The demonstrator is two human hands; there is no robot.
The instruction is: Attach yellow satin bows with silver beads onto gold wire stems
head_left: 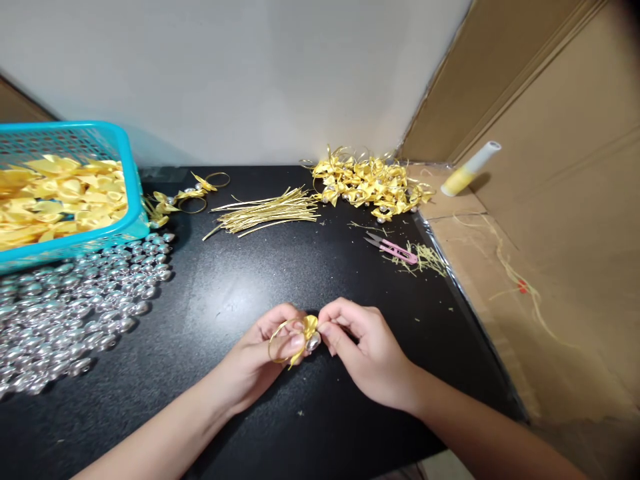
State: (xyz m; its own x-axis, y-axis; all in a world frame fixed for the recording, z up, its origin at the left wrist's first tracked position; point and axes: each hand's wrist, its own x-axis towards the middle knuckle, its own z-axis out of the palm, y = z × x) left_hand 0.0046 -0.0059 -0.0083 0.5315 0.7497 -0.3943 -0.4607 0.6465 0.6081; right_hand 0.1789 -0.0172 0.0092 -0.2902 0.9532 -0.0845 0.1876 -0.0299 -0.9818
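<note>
My left hand [270,347] is closed around a yellow ribbon bow [310,325] with a silver bead [313,342] on it. A thin gold wire loop [271,347] curves out of this bow over the left thumb. Right beside the bow, my right hand [363,347] is closed in a pinch, thumb against forefinger. Whatever lies between those fingertips is too small to make out. Both hands are above the near middle of the black table [320,427].
Left, a blue basket [131,180] holds yellow bows, with silver beads [75,313] spread before it. Gold wires [267,213] lie mid-table beside a pile of beaded bows [370,180]. Pink snips [397,251] rest near thread scraps [430,260]. A thread cone [470,170] stands on cardboard.
</note>
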